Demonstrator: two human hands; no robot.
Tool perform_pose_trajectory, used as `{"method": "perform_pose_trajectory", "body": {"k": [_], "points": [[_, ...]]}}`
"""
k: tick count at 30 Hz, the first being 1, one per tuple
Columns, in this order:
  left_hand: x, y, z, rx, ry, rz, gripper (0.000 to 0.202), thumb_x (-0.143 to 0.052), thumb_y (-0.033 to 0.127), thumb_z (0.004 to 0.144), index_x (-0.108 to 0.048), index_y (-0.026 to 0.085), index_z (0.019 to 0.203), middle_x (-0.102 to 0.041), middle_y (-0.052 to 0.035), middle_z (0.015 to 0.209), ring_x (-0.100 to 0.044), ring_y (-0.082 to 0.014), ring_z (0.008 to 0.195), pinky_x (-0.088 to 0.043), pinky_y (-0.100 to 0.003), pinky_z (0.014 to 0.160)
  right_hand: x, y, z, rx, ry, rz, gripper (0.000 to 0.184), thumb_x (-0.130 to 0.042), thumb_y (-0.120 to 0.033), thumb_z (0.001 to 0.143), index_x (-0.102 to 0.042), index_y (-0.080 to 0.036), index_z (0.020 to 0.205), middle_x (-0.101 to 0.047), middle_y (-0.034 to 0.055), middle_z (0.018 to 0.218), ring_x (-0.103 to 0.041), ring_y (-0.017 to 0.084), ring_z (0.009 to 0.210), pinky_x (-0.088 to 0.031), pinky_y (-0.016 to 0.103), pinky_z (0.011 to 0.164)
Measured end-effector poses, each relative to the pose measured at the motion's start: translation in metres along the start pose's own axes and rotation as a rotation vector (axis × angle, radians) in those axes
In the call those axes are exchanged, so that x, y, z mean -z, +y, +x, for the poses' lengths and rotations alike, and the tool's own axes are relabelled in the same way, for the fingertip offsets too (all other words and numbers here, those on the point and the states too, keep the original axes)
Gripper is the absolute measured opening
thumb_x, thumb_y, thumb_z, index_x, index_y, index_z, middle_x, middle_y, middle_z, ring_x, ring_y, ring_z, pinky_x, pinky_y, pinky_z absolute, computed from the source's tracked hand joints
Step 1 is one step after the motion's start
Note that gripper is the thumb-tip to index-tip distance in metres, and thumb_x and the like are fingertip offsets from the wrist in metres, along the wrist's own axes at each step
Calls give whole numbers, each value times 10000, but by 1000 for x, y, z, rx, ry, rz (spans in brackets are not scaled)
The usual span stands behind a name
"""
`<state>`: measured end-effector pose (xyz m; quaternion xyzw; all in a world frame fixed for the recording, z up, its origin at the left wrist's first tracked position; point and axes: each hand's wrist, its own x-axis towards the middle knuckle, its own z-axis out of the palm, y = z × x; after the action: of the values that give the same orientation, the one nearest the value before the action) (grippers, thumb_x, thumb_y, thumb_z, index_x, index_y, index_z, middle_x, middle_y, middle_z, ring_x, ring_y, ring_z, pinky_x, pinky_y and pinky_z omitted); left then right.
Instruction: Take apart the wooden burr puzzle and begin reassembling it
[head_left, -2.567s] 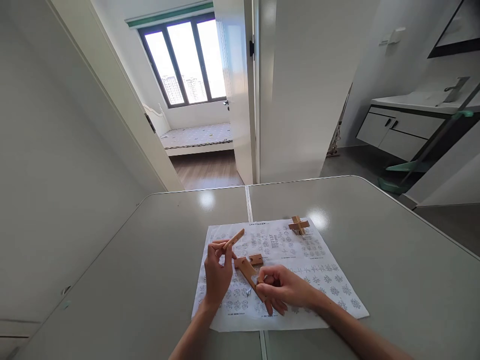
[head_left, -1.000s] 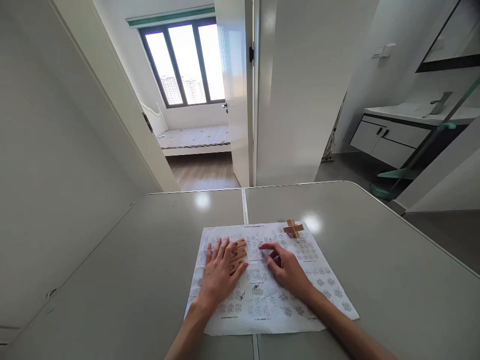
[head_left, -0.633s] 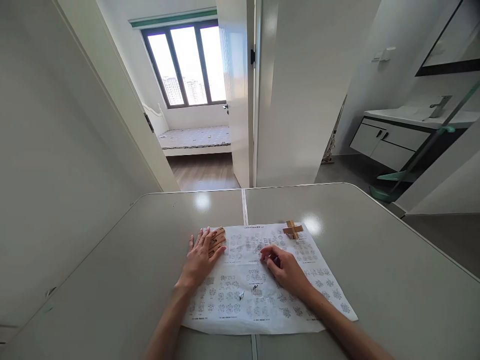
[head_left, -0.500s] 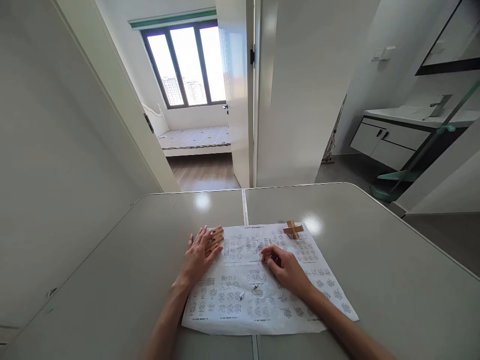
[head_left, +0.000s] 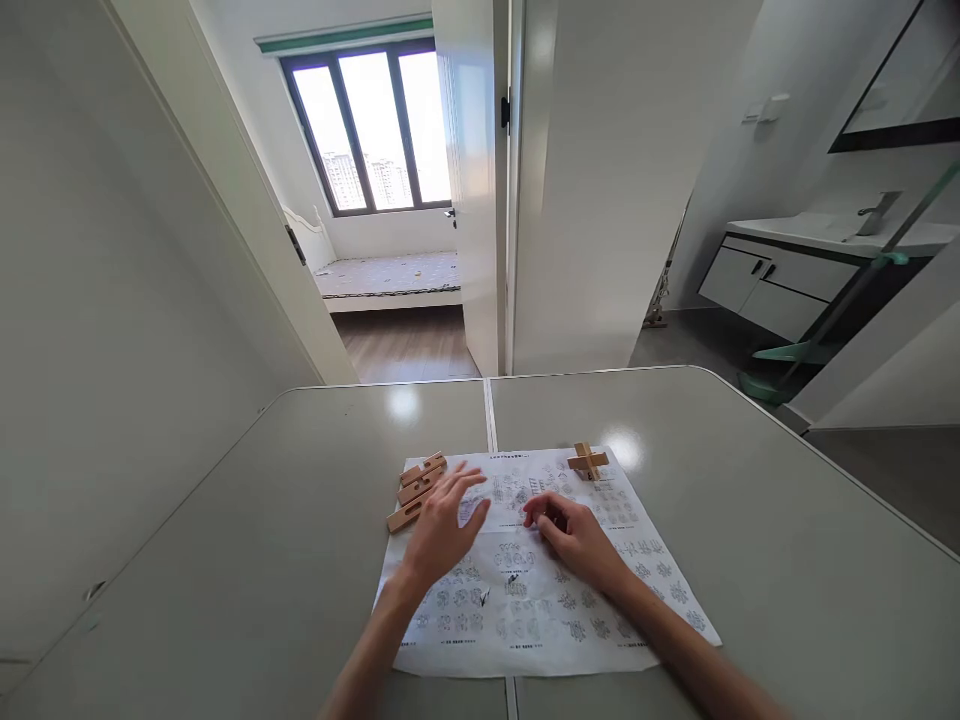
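Left side of my feed: three loose wooden pieces (head_left: 420, 489) lie fanned, nearly parallel, over the upper left edge of the paper sheet (head_left: 502, 650), overhanging onto the grey table (head_left: 255, 580); light brown, straight-sided, with dark cut-outs on their upper faces. Any marks on them are too small for me to read. Half a second ago the left hand (head_left: 441, 532) covered them; I now log it to their right, fingers spread, thumb apart, grasping nothing, and all three exposed. Centre: the sheet carries rows of line diagrams, a title line along the top and captions below, none legible from here. Right hand (head_left: 576, 540), about where it was: fingers loosely curled over the sheet; whether they grasp anything I cannot tell. Upper right corner: a wooden cross (head_left: 588, 461) of interlocked bars, unmoved, bearing a dark mark I cannot read.
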<state>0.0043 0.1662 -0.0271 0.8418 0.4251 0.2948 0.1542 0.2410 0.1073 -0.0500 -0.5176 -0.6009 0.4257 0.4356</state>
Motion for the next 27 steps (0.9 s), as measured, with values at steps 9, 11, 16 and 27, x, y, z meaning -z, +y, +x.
{"method": "perform_pose_trajectory", "body": {"k": [9,11,16,27], "points": [[-20,19,-8,94,-149,-232,220,-570,342,1006,-734,213,936,-704,19,678,-557,-110,559,-446,-222,559,20,6,8,-173,215,604,336,-734,-510,841,-667,-205,964,-654,27,829,-507,130,570,-359,250,479],[-19,20,-11,106,-120,-225,215,-550,331,1012,-721,219,945,-707,16,702,-556,-114,565,-449,-231,566,24,7,9,-181,240,652,312,-730,-493,844,-656,-210,954,-634,24,817,-503,132,570,-353,251,476],[-21,24,-18,65,-78,-150,198,-532,305,1009,-702,238,933,-717,-3,766,-588,-138,597,-480,-260,579,31,15,11,-132,373,526,303,-661,-481,895,-632,-235,1070,-647,13,778,-515,142,530,-377,259,468],[-19,26,-20,-2,-118,-66,173,-525,237,993,-695,253,968,-770,-15,881,-680,-169,695,-543,-298,643,32,38,13,-99,358,172,616,-587,-496,958,-422,-288,1514,-715,47,986,-640,162,587,-505,272,490]]}}
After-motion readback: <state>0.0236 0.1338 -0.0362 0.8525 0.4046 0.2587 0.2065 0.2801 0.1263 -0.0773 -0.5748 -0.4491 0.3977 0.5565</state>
